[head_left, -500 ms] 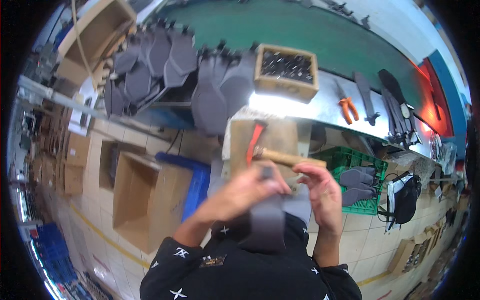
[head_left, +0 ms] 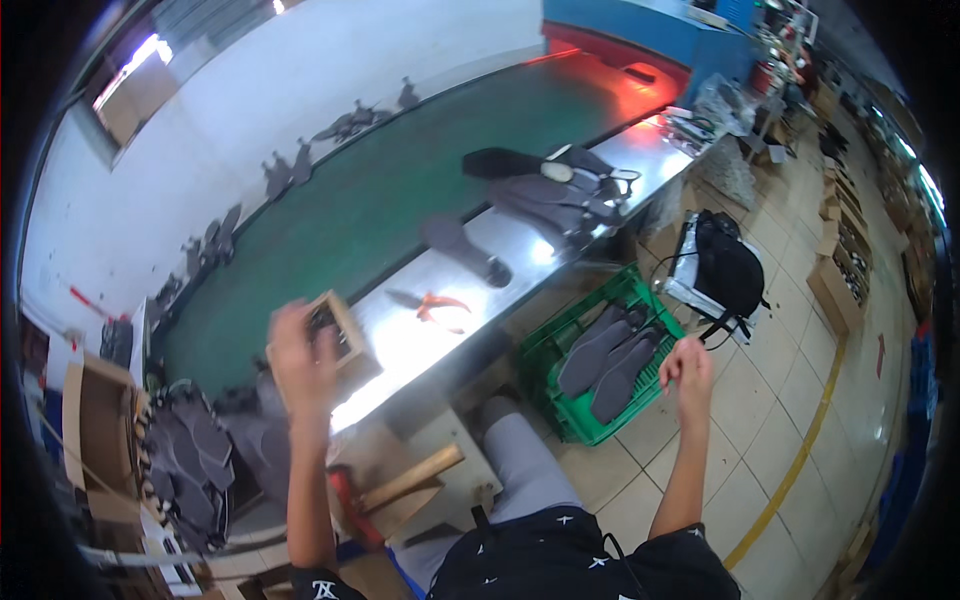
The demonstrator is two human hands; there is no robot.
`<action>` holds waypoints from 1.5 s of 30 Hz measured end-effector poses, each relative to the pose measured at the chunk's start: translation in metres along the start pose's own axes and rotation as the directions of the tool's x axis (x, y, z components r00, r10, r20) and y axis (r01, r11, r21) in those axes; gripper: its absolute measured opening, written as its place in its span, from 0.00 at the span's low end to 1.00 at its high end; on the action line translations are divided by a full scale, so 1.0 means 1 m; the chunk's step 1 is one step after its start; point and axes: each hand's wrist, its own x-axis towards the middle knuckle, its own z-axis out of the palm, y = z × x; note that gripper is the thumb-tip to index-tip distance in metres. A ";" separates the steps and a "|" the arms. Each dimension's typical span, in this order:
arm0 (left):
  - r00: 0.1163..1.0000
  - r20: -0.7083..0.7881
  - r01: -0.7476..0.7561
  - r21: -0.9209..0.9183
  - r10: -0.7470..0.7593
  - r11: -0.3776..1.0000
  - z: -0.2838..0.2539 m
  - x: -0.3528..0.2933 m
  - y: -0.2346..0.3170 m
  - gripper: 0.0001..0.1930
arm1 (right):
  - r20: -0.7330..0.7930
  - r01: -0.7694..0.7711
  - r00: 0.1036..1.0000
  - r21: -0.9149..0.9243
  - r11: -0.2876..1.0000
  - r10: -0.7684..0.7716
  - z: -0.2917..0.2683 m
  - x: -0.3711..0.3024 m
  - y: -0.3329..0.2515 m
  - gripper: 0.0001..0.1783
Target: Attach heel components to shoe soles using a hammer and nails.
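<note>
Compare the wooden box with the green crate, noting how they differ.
The wooden box is tan and smaller; the green crate is larger.
The box stands on the metal bench; the crate sits lower, beside it.
The left hand partly hides the box; the crate shows its grey soles.
Both are open-topped.

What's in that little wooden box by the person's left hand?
The wooden box holds dark contents, too blurred to identify. The left hand hides part of the box, so anything behind it cannot be seen.
</note>
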 end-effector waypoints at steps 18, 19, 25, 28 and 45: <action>0.906 -0.332 -0.234 0.119 0.261 0.965 -0.036 0.081 0.046 0.11 | 0.741 -0.294 0.660 0.101 0.950 0.125 0.109 -0.114 0.039 0.16; 0.885 -0.387 -0.202 0.181 0.259 0.963 -0.068 0.072 0.031 0.10 | 0.757 -0.310 0.635 0.069 0.948 0.152 0.130 -0.116 0.033 0.16; 0.912 -0.386 0.000 -0.335 -0.137 0.942 -0.158 -0.049 0.001 0.10 | 0.760 0.820 0.385 -0.021 0.572 -0.523 0.242 -0.131 0.009 0.17; 0.935 -0.268 0.095 -0.438 -0.231 0.894 -0.174 -0.126 -0.022 0.10 | 0.830 0.994 0.049 0.016 0.112 -0.556 0.295 -0.158 0.012 0.27; 0.973 -0.015 0.230 0.188 -0.231 0.955 -0.025 -0.081 -0.115 0.14 | 0.294 -0.137 0.934 -0.226 0.964 0.202 0.075 -0.161 0.054 0.16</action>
